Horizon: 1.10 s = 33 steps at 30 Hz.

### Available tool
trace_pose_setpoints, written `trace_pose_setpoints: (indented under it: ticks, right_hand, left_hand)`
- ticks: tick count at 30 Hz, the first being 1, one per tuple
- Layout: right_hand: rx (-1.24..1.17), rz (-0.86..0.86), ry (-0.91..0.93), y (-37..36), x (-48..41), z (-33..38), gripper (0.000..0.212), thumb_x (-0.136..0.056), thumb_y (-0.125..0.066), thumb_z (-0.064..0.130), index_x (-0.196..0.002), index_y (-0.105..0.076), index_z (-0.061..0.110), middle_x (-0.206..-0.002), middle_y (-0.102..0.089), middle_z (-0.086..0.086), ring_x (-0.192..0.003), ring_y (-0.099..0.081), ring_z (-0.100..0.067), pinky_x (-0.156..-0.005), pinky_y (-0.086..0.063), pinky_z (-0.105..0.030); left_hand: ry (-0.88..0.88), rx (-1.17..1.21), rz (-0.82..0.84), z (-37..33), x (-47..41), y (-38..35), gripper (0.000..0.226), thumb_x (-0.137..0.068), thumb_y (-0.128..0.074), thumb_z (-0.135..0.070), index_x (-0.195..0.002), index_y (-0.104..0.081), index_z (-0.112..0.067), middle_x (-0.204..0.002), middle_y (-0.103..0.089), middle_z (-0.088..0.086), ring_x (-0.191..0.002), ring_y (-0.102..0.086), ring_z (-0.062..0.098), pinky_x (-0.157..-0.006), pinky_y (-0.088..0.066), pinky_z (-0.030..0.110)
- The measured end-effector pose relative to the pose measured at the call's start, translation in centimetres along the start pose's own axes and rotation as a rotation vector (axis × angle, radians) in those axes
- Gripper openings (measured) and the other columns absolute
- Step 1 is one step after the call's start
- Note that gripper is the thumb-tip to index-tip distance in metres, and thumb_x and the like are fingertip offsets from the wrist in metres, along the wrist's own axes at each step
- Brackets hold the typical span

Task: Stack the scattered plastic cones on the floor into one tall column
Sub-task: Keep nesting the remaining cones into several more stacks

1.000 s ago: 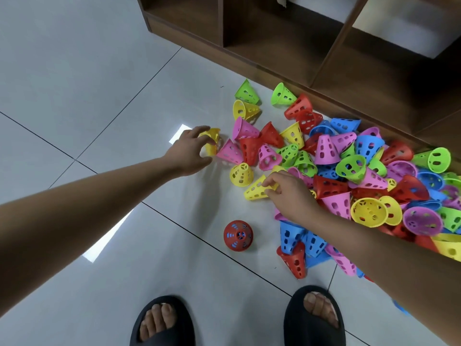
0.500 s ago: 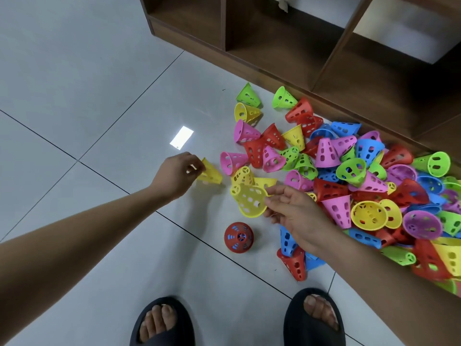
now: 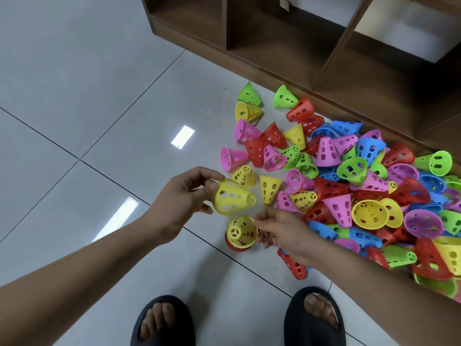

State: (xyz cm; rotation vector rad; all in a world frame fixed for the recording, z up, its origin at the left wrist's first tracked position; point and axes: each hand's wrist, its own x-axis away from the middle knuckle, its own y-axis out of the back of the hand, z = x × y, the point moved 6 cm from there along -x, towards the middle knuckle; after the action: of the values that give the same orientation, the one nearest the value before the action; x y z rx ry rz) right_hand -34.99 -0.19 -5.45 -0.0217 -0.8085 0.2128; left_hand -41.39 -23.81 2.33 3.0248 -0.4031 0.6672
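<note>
My left hand [image 3: 183, 196] grips a yellow perforated cone [image 3: 230, 197] lying sideways in the air, its narrow tip pointing right. Just below it, my right hand [image 3: 279, 229] holds a second yellow cone [image 3: 241, 231] by its rim, tip up, directly over a red cone [image 3: 233, 247] that stands on the floor and is mostly hidden. Whether the lower yellow cone rests on the red one I cannot tell. A large heap of red, pink, blue, green, purple and yellow cones [image 3: 349, 176] covers the floor to the right.
A brown wooden shelf unit [image 3: 287, 46] with open compartments runs along the far side behind the heap. Grey glossy floor tiles [image 3: 87, 108] stretch to the left. My two feet in black slippers [image 3: 162, 320] stand at the bottom edge.
Both hands have lifted their yellow cones and drawn them toward me. The right hand's cone now sits over the red cone; the left hand's cone hovers just above it.
</note>
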Motion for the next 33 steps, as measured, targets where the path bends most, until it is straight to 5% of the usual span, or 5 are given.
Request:
trace_pose_setpoints:
  ticks: [9,15,22,29,33]
  right_hand:
    - [0.23,-0.04,-0.066,1.1,-1.7,-0.6,0.011,-0.104,-0.061,0.008,-0.113,-0.067,0.005,-0.103,-0.074,-0.016,-0.073,-0.071,-0.02,-0.064,-0.058,-0.032]
    - [0.665,-0.3,0.309,3.9,-2.2,4.3,0.009,-0.1,-0.064,0.012,-0.102,-0.067,0.021,-0.093,-0.067,0.004,-0.074,-0.07,-0.016,-0.07,-0.06,-0.039]
    - [1.133,-0.387,0.55,5.1,-2.9,7.2,0.029,-0.095,-0.067,0.014,-0.12,-0.057,0.026,-0.126,-0.048,0.005,-0.079,-0.058,-0.018,-0.069,-0.056,-0.045]
    - [1.186,-0.385,0.511,5.4,-3.0,6.3,0.015,-0.099,-0.067,0.013,-0.114,-0.067,0.018,-0.118,-0.055,0.001,-0.075,-0.057,-0.016,-0.069,-0.057,-0.043]
    - [1.122,-0.327,0.558,4.9,-2.2,6.1,0.011,-0.098,-0.068,0.008,-0.102,-0.071,0.017,-0.102,-0.061,0.003,-0.076,-0.061,-0.017,-0.068,-0.056,-0.046]
  left_hand:
    - [0.096,-0.156,0.268,3.7,1.6,-3.2,0.016,-0.106,-0.063,-0.01,-0.113,-0.076,-0.016,-0.098,-0.074,0.005,-0.083,-0.064,0.017,-0.067,-0.054,0.033]
    - [0.132,-0.269,0.187,7.0,0.7,-2.9,0.02,-0.107,-0.061,-0.016,-0.109,-0.076,-0.029,-0.104,-0.07,0.013,-0.083,-0.065,0.013,-0.067,-0.06,0.032]
    - [0.187,-0.406,0.158,9.0,-0.9,-2.2,0.014,-0.105,-0.062,-0.02,-0.107,-0.073,-0.028,-0.099,-0.076,-0.001,-0.085,-0.078,0.016,-0.067,-0.065,0.035]
    - [0.08,-0.593,0.098,7.6,-4.5,-1.6,0.012,-0.103,-0.065,-0.023,-0.108,-0.073,-0.031,-0.093,-0.072,-0.018,-0.082,-0.069,0.003,-0.079,-0.055,0.028]
    - [-0.075,-0.731,0.045,5.9,-6.8,-1.3,0.023,-0.101,-0.068,-0.024,-0.124,-0.07,-0.027,-0.12,-0.063,-0.007,-0.1,-0.067,0.008,-0.094,-0.051,0.03]
